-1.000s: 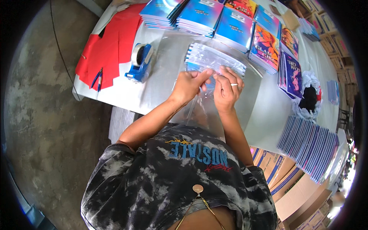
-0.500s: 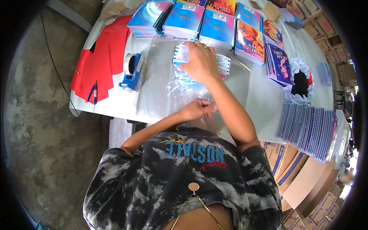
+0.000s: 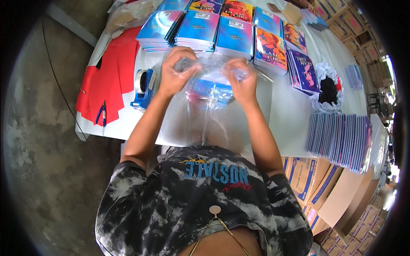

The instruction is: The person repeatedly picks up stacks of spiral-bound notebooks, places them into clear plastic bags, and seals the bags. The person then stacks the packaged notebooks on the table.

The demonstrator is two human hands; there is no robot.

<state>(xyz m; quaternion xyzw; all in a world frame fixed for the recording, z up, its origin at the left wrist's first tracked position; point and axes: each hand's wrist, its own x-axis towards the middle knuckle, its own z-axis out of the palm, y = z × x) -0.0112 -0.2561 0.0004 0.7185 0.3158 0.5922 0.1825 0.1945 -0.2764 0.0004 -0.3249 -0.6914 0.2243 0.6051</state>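
Observation:
Near the table's middle lies a bundle of spiral notebooks [image 3: 209,88] with blue covers, inside a clear plastic bag [image 3: 212,64]. My left hand [image 3: 177,70] pinches the bag's far end on the left, thumb and fingers curled together. On the right, my right hand [image 3: 241,79] grips the same plastic in a similar pinch, slightly blurred. Between the two hands the film is bunched and shiny, partly veiling the notebooks. A blue tape dispenser [image 3: 144,89] stands left of my left hand.
Stacks of notebooks [image 3: 234,38] line the table's far side. Red sheets [image 3: 104,81] with pens [image 3: 102,114] cover its left end. At the right are a crumpled white plastic bag [image 3: 326,87] and a long row of notebooks [image 3: 337,138]. Cardboard boxes [image 3: 307,179] stand below the right edge.
My left hand has risen from near my body to the bag's far left end. My right hand has come off the notebooks' top and moved right, onto the plastic.

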